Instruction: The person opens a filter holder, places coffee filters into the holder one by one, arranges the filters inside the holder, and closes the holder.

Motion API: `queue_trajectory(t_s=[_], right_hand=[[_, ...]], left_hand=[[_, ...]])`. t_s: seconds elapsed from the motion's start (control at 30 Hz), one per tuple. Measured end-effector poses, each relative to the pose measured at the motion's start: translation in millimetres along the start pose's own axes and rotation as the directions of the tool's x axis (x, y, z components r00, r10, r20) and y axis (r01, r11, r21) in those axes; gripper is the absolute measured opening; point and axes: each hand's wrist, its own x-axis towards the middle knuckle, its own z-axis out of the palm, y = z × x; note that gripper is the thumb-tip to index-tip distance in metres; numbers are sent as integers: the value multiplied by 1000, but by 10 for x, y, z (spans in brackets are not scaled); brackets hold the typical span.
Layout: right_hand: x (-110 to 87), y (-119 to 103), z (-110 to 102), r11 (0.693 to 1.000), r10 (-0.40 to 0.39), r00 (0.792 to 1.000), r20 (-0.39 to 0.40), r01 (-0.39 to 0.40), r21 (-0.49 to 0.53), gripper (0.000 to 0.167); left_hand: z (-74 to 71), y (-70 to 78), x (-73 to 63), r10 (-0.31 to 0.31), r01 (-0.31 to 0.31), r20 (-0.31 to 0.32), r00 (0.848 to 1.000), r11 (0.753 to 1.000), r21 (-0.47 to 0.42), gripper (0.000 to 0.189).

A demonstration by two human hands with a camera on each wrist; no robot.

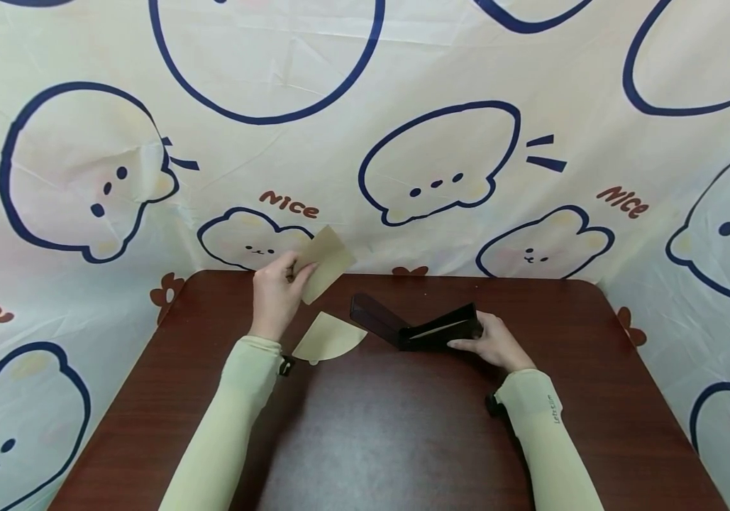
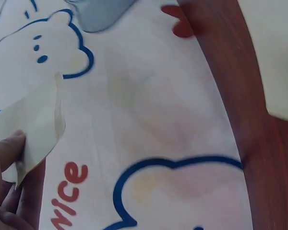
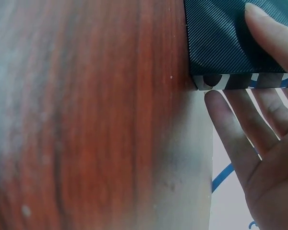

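Between thumb point(image 2: 8, 147) and fingers point(image 1: 283, 264), the left hand point(image 1: 278, 289) pinches, apparently, a coffee filter point(image 1: 333, 261); the right hand point(image 1: 495, 345) grips a black case point(image 1: 446, 336).

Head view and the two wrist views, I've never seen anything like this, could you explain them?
There's no machine here: a person is working bare-handed. The wide picture comes from a camera worn on the head, looking forward and down; the other two come from cameras worn on each wrist. The left hand pinches a pale sheet. The right hand holds an open dark case; the right-wrist picture shows its ribbed outside close up. A fan-shaped pale piece lies on the brown table, between the hands.
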Motion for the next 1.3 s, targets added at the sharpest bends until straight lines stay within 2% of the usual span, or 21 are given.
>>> queue_trajectory(t_s=[0.3,0.47,0.57,0.77,0.97,1.17,1.3], right_hand=[[7,5,9,1000,2,1000,-7,-2,7,38],[11,1,5,1000,3,1000,-3,-3,14,38],[13,-5,-2,1000,6,1000,0,-6,20,39],[11,-5,-8,1000,7,1000,0,-7,26,38],[7,7,-3,1000,6,1000,-2,-6,16,37],[9,10,10,1000,4,1000,-8,-4,24,36],[2,-4,7,1000,10,1000,-8,-10,23,36]], left_hand=[[34,152,70,11,-10,15,1000,994,-113,14],[79,191,108,13,-4,54,998,988,-153,13],[104,209,131,36,-23,81,996,988,-153,14],[154,235,128,110,-86,162,981,985,-148,9],[196,288,90,122,-83,240,963,983,-166,21],[254,335,76,126,-85,260,957,983,-163,33],[303,360,58,141,-93,263,955,978,-186,30]])
